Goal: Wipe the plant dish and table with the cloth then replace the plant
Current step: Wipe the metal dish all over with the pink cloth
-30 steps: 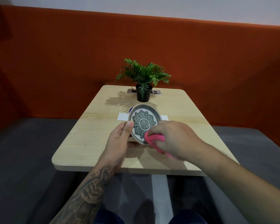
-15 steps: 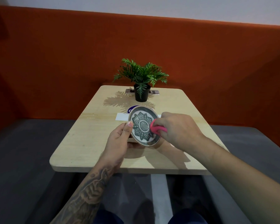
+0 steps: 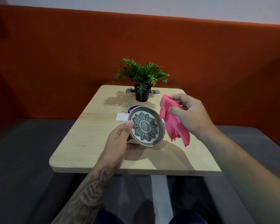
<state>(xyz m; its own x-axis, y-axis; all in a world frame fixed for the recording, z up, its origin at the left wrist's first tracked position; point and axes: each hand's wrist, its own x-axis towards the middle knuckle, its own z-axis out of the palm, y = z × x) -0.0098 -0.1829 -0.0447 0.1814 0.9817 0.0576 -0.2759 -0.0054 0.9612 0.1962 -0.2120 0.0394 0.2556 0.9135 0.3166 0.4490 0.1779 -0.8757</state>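
Above the pale wooden table [image 3: 90,143], left hand [image 3: 120,143] grips tilted round patterned dish [image 3: 145,126], right hand [image 3: 191,117] pinching pink cloth [image 3: 173,123] just right of its rim.

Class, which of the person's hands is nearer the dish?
Left. The left hand grips the dish at its left rim. The right hand is apart from it, to its right, holding the cloth.
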